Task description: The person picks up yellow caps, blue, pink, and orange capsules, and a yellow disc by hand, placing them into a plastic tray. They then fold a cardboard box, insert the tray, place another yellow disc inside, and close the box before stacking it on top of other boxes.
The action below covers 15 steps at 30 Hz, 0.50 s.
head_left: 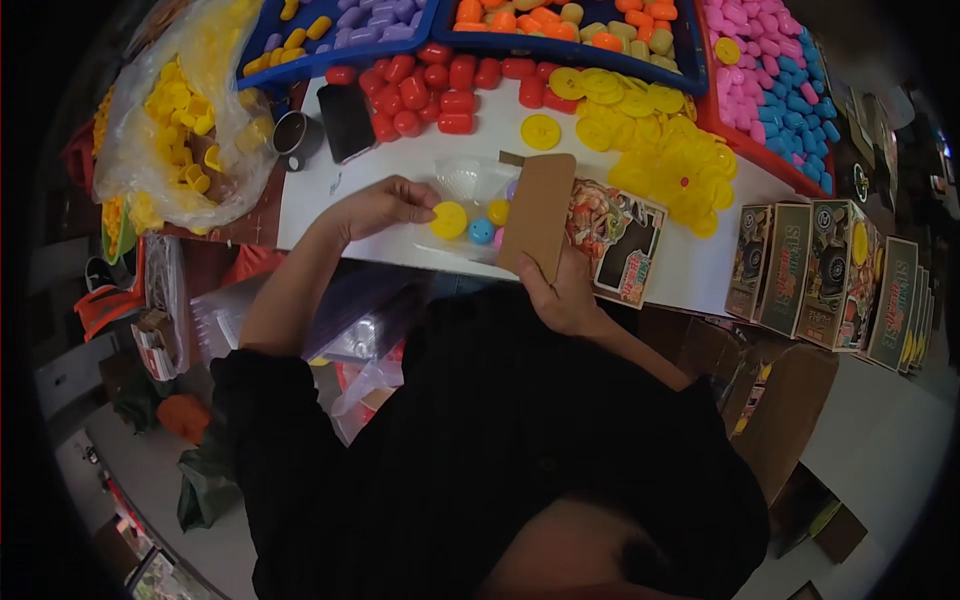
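My left hand (pixel 388 207) is closed, thumb and fingertips pinching the left end of a clear plastic tray (pixel 460 180). In the tray lie a yellow disc (pixel 448 220), right at my fingertips, a blue ball with a face (pixel 481 231) and a few yellow, pink and purple pieces. The tray's right end is hidden behind the raised brown flap (pixel 538 215) of a printed cardboard box (pixel 620 235). Around that box's near side my right hand (pixel 565 292) is closed, thumb on the flap.
Red capsules (pixel 412 92) and a pile of yellow discs (pixel 660 150) lie beyond my hands. Blue trays (pixel 340 50) of coloured capsules stand at the back. A phone (pixel 346 120) and a dark cup (pixel 296 138) sit left. Printed boxes (pixel 835 270) stand in a row at right.
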Available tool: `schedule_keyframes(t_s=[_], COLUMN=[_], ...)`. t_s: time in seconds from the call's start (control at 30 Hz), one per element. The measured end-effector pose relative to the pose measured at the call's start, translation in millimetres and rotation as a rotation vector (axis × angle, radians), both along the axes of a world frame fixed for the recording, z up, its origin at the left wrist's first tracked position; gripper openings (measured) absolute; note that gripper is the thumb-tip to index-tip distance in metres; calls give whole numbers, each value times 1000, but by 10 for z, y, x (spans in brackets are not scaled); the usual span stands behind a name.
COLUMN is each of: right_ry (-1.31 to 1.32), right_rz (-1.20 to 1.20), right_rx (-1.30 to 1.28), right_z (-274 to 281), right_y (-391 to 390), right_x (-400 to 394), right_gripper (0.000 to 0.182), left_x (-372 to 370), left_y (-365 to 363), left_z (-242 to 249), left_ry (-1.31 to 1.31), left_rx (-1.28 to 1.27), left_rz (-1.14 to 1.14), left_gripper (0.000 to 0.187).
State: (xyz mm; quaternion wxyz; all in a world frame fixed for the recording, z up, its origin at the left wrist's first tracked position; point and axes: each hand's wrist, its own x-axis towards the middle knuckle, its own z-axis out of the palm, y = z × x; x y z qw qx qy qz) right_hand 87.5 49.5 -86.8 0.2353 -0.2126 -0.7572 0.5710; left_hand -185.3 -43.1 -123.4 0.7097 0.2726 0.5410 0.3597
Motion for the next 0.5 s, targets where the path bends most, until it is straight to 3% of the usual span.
schedule_keyframes(t_s=[0.13,0.2,0.23,0.27,0.3,0.33,0.37,0.43,0.5], right_ry=[44,15,-88,-90,-88,-193,-200,-297,-299], right_rz=[-10,133,228,229,229,137,141,168,180], right_rx=[0,-29,41,47,54,400,395,417,353], right_z=[-55,-48,-53,-9,45,74,26,-76,-66], right_y=[-5,-6,52,117,197,313,395,486,502], right_x=[11,5,40,98,182,298,375,472,461], right_gripper=[22,28,46,58,71,82,82,75,73], left_x=[523,810,886,869,869,906,939,877,857], left_y=[171,321,348,375,276,319,419,398,416], left_z=[-61,-16,-24,-93,-67,-30,103,-155,-76], left_ry=[-7,-42,-63,76,-399,-595,-787,-734,-668], left_rx=[45,12,-4,11,-234,-339,-437,-394,-340], left_rz=[-63,-82,-87,-226,147,228,309,247,179], left_gripper=[16,17,18,26,39,44,49,49,50])
